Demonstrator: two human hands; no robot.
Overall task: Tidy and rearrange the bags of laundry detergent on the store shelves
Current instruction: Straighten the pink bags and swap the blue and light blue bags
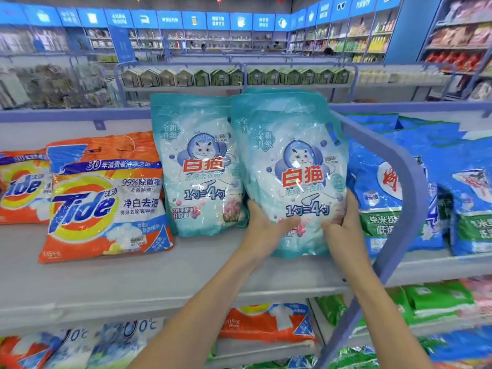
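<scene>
You hold a teal bag [292,166] upright in both hands over the top shelf [159,278]; whether its bottom rests on the board cannot be told. Your left hand [262,222] grips its lower edge at seven o'clock, thumb on the front, and your right hand [343,225] clasps it at four o'clock. A second teal bag [197,166] stands at its nine o'clock, partly overlapped by it. Further toward nine o'clock an orange Tide bag [106,206] leans back. At three o'clock, beyond the curved divider rail [407,169], the blue bags [383,198] stand
</scene>
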